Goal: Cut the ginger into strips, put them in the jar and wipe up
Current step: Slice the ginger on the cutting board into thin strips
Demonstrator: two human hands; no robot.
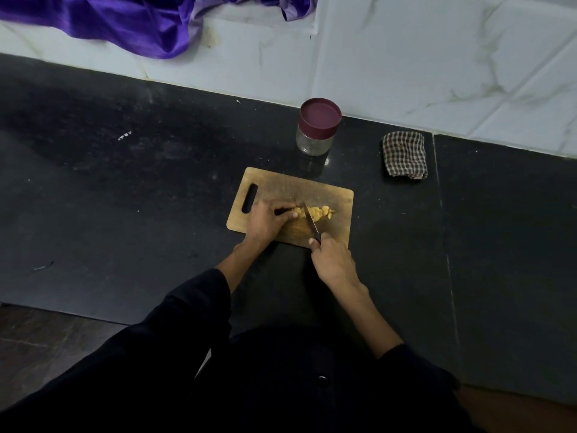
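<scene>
Two hands are working over the wooden cutting board (331,195) lying on the dark counter (125,189). The left hand (265,218) is curling its fingers over the uncut end of the ginger (317,212), pinning it to the board. The right hand (332,260) is gripping the handle of the knife (311,225), whose blade is lying across the ginger just beside the left fingertips. Cut pale pieces are sitting to the right of the blade. Behind the board, the jar (315,132) is standing upright with its maroon lid on, and a folded checked cloth (405,157) is lying well to its right.
</scene>
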